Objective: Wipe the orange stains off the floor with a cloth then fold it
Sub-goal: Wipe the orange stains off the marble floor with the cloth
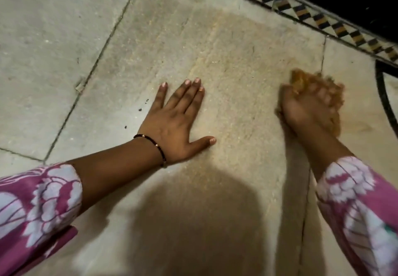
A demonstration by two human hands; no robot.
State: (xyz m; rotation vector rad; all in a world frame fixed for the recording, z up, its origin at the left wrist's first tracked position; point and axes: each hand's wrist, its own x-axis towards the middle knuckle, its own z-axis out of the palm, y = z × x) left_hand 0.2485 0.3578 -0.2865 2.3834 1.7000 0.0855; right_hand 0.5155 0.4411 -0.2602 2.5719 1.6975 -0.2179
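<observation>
My left hand [175, 117] lies flat on the stone floor, palm down, fingers spread, holding nothing. To its right my right hand [305, 106] presses a bunched orange-brown cloth [301, 79] onto the floor; both are blurred by motion and the hand covers most of the cloth. A faint orange-yellow stain [206, 69] streaks the large slab between and above the hands, inside a darker damp patch [237, 30].
A patterned black, yellow and white tile border [318, 20] runs diagonally across the top right, with a dark area beyond it. A black curved line [385, 101] marks the floor at the right edge. Small dark crumbs [141, 109] lie left of my left hand. A shadow covers the near floor.
</observation>
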